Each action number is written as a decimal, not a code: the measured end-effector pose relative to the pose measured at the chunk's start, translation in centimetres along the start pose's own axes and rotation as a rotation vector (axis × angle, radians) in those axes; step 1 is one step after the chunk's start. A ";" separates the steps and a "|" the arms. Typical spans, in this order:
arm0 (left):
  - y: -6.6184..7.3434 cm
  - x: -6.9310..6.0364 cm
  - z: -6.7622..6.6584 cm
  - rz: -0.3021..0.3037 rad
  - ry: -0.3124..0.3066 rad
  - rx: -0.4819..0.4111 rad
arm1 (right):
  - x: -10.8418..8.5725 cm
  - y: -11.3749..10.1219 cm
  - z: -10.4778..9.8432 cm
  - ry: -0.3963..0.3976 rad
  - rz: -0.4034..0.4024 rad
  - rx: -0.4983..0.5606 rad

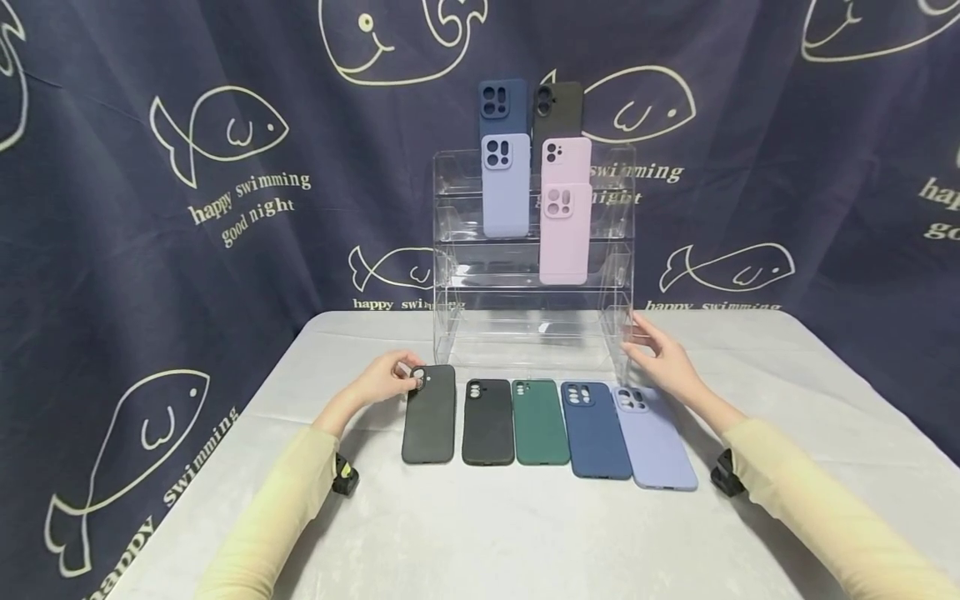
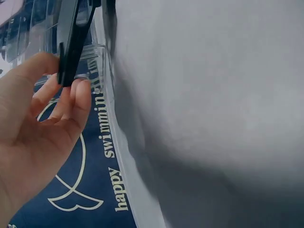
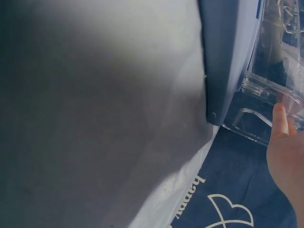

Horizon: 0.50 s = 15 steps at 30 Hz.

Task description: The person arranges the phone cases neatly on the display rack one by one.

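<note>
My left hand [image 1: 387,377] pinches a black phone case [image 1: 429,417] by its upper left corner, thumb and fingertips at its edge. That case is tilted up, left of the others, and shows edge-on in the left wrist view. My right hand [image 1: 663,358] touches the right side of a clear tiered display stand [image 1: 525,327], its fingers fairly straight. Between the hands lie a second black case [image 1: 488,425], a green case [image 1: 541,425], a dark blue case [image 1: 597,433] and a lavender case [image 1: 660,442], the last just below my right hand.
On the stand's upper tiers stand a blue case [image 1: 504,108], a dark case [image 1: 558,112], a light lavender case [image 1: 506,196] and two pink cases, one [image 1: 564,242] before the other [image 1: 567,162]. Behind the pale tablecloth [image 1: 480,542] hangs a navy fish-print curtain [image 1: 247,200].
</note>
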<state>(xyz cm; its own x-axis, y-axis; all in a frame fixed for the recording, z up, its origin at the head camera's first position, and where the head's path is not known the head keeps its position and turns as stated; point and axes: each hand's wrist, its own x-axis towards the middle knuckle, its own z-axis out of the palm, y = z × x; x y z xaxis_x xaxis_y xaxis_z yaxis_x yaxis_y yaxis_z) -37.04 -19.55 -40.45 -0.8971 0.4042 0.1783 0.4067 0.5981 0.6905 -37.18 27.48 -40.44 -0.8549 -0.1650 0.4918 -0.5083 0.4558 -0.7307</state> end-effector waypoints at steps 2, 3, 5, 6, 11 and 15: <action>0.0 0.1 -0.1 0.024 0.036 0.011 | 0.0 0.0 0.0 0.001 0.001 0.006; -0.1 0.1 -0.2 0.046 0.052 0.010 | 0.0 0.0 0.0 0.002 0.003 0.007; -0.2 0.2 -0.3 0.084 0.076 0.000 | 0.0 0.0 0.0 0.003 -0.001 0.004; -0.4 0.3 -0.3 0.131 0.090 -0.018 | 0.0 0.0 0.0 0.004 0.000 0.004; 0.0 0.2 -0.4 0.142 0.137 -0.074 | 0.0 0.1 -0.1 0.005 0.004 0.011; 1.0 0.0 -0.6 0.019 0.175 -0.071 | 0.0 0.0 0.0 0.002 0.010 -0.011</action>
<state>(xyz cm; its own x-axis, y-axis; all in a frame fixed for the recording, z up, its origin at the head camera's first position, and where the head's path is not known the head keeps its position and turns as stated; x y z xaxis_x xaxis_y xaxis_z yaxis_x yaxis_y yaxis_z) -36.79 -19.35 -39.34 -0.9082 0.2850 0.3065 0.4162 0.5387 0.7325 -37.18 27.48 -40.40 -0.8596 -0.1591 0.4856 -0.4989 0.4669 -0.7301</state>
